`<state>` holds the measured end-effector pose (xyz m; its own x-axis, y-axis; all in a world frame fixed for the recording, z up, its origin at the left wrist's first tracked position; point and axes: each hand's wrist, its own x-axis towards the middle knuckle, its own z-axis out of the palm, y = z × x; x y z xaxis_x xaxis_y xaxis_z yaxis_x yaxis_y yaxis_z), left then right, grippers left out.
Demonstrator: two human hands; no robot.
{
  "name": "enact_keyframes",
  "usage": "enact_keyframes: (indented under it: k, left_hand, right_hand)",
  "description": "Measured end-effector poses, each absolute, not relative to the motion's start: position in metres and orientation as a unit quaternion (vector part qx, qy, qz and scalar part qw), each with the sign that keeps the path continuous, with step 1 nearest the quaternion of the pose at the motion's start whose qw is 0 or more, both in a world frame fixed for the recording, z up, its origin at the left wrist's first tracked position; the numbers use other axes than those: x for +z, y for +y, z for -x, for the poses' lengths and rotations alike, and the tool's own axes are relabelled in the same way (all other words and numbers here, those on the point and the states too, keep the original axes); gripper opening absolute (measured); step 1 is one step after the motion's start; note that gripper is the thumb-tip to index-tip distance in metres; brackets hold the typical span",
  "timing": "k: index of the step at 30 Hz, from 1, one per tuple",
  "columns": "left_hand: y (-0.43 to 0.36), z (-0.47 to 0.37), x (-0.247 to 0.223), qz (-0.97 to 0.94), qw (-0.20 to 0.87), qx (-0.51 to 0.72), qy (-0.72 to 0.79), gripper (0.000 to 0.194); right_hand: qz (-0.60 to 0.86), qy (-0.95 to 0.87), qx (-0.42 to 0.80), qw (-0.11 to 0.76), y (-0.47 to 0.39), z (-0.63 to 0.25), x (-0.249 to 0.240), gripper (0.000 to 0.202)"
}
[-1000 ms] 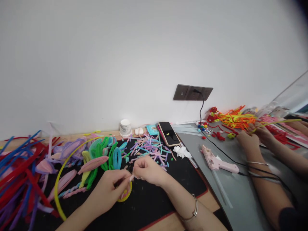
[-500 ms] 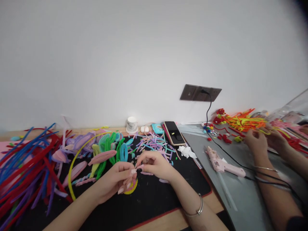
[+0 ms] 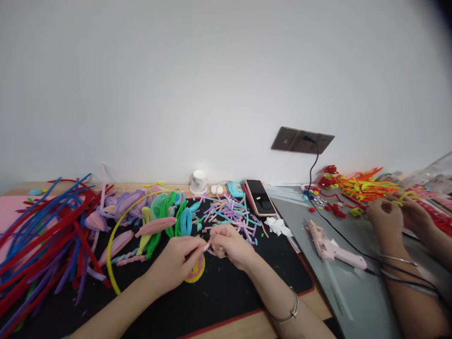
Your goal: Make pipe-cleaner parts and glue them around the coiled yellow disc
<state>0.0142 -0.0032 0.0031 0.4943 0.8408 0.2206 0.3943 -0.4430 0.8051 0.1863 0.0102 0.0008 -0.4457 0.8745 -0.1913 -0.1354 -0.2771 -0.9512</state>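
Observation:
My left hand point(image 3: 176, 261) and my right hand point(image 3: 229, 245) meet over the black mat point(image 3: 240, 301), fingertips pinched close together. What they pinch is too small and covered by the fingers to make out. Just below my left fingers lies a round yellow-and-pink coil point(image 3: 197, 273), partly hidden by that hand. Behind the hands are short pastel pipe cleaner pieces point(image 3: 229, 209) in a loose pile. To the left sit looped pipe cleaner shapes, among them a pink petal point(image 3: 156, 227), a blue loop point(image 3: 185, 221) and green loops point(image 3: 170, 212).
Long red, blue and purple pipe cleaners point(image 3: 52, 235) spread at the left, beside a curved yellow strip point(image 3: 111, 249). A paper cup point(image 3: 198, 182) and a phone point(image 3: 260, 197) stand near the wall. At right are a pink glue gun point(image 3: 332, 249), its cord, and a co-worker's hands point(image 3: 384, 216).
My fingers have shifted: the left hand is turned more knuckles-up and the right fingers are curled in tighter. More of the yellow-and-pink coil shows. The view has swung slightly left.

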Motion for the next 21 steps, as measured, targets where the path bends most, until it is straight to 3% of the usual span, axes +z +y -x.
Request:
enact_keyframes:
  k: [4, 6, 11, 17, 21]
  left_hand:
    - [0.000, -0.013, 0.002, -0.658, 0.559, 0.310, 0.397, 0.034]
    - [0.002, -0.012, 0.000, -0.590, 0.637, 0.319, 0.380, 0.031]
    - [0.002, -0.014, -0.002, -0.504, 0.726, 0.316, 0.345, 0.030]
    - [0.000, -0.015, 0.000, -0.606, 0.637, 0.294, 0.375, 0.032]
    - [-0.002, -0.015, 0.003, -0.739, 0.463, 0.300, 0.386, 0.034]
  right_hand:
    - [0.371, -0.572, 0.604, 0.412, 0.012, -0.193, 0.011, 0.015]
    - [0.356, -0.627, 0.559, 0.411, 0.013, -0.197, 0.015, 0.024]
    - [0.361, -0.697, 0.487, 0.384, 0.013, -0.200, 0.013, 0.007]
    - [0.404, -0.694, 0.491, 0.338, 0.012, -0.198, 0.013, 0.016]
    - [0.411, -0.633, 0.576, 0.316, 0.010, -0.195, 0.009, 0.025]
